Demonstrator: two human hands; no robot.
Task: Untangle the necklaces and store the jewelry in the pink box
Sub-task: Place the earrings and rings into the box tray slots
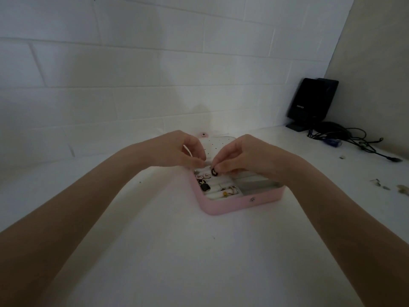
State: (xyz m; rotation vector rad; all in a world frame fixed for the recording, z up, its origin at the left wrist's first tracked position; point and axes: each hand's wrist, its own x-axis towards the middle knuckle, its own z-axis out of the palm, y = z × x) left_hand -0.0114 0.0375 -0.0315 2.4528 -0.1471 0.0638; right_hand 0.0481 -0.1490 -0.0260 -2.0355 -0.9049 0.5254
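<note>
Black speaker (312, 103) beside tangled cables (345, 138)

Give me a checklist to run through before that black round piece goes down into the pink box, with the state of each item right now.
1. Pink box open, lid back: ok.
2. Black round piece held: ok, the right hand pinches it over the box's back left part.
3. Left hand holding its end: cannot tell, its fingertips are pinched together close to the piece, but what they hold is too small to see.
4. Free slot beneath: cannot tell, the hands hide that spot.
5. Stored items settled: ok, the black square piece and rings sit in the rolls.
6. Chain trailing from the piece: cannot tell.
</note>
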